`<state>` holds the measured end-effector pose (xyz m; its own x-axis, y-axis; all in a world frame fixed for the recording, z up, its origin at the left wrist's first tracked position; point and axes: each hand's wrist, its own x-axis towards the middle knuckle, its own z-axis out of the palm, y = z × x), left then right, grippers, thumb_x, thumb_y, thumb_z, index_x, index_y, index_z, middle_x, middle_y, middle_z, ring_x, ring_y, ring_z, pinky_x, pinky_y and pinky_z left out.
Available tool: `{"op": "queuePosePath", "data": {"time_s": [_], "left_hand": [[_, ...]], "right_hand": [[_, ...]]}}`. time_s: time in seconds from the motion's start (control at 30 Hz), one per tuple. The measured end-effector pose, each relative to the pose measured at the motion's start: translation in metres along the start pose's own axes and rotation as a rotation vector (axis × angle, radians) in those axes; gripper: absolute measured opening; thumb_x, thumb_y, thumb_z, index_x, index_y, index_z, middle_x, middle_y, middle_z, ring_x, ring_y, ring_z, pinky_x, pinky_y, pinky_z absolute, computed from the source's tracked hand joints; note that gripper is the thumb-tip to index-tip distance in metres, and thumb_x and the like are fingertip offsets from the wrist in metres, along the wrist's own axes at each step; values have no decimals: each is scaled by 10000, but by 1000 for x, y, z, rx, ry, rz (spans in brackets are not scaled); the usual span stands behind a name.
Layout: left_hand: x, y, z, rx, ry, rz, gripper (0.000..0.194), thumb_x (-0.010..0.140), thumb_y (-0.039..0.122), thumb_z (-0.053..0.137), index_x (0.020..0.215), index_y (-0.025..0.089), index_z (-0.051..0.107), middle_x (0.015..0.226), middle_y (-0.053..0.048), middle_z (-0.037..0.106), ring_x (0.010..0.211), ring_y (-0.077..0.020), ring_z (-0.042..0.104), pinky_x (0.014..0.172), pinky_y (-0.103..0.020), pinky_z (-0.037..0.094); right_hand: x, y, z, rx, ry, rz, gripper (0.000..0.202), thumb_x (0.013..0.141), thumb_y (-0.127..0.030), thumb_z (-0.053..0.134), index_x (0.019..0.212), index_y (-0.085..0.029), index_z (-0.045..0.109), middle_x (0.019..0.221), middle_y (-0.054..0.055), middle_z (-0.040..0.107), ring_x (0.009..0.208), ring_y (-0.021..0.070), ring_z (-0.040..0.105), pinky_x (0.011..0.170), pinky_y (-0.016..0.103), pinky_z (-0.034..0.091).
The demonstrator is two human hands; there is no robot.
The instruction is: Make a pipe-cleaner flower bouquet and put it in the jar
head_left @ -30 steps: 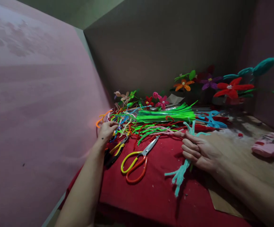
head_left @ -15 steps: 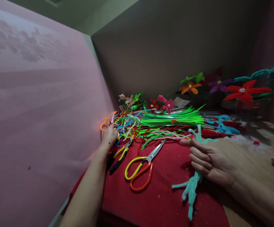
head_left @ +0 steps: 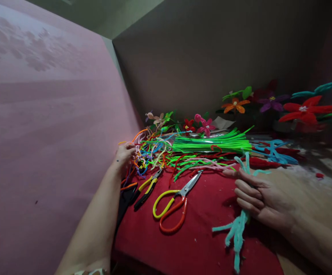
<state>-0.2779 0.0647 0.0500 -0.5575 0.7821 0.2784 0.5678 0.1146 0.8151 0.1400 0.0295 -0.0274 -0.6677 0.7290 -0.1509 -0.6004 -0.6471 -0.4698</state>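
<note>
Mint-green fuzzy stems (head_left: 238, 233) are wrapped in the fingers of my right hand (head_left: 257, 196), their ends sticking out above and below the fist. My left hand (head_left: 124, 154) is at the left edge of a tangle of coloured fuzzy stems (head_left: 154, 147), its fingers pinched together by orange and pink ones. Whether it grips one of them is too small to tell. Between the hands, scissors with yellow and red handles (head_left: 171, 210) lie partly open on the red cloth (head_left: 203, 229), and yellow-black pliers (head_left: 148, 189) lie to their left.
A bundle of bright green stems (head_left: 211, 144) lies behind the scissors. Fuzzy flowers, one orange (head_left: 235, 105) and one large red (head_left: 307, 110), stand at the back right. Blue stems (head_left: 277, 152) lie at the right. A pink wall (head_left: 54, 152) rises close on the left.
My left hand has shifted left and slightly up along the tangle, uncovering orange stems and a black item beside the pliers. My right hand still holds the mint stems; the view has shifted a little.
</note>
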Motion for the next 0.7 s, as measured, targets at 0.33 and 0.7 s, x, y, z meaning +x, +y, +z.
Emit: {"op": "queuePosePath", "data": {"time_s": [0.33,0.7], "left_hand": [[-28,21,-7,-147,-192,39,299,609,375,642,745,114,587,626,-29,612,530,-108,548,527,-246,447],[-131,96,120,424,-720,865,261,796,212,497,1029,174,610,993,-77,612,897,-168,554,787,-280,446]], "right_hand": [[0,0,-1,-60,-5,-30,254,901,-243,410,946,-110,622,440,-96,130,369,50,35,313,181,149],[0,0,-7,14,-14,-10,157,874,-229,466,854,-160,605,429,-95,142,366,48,29,319,188,117]]}}
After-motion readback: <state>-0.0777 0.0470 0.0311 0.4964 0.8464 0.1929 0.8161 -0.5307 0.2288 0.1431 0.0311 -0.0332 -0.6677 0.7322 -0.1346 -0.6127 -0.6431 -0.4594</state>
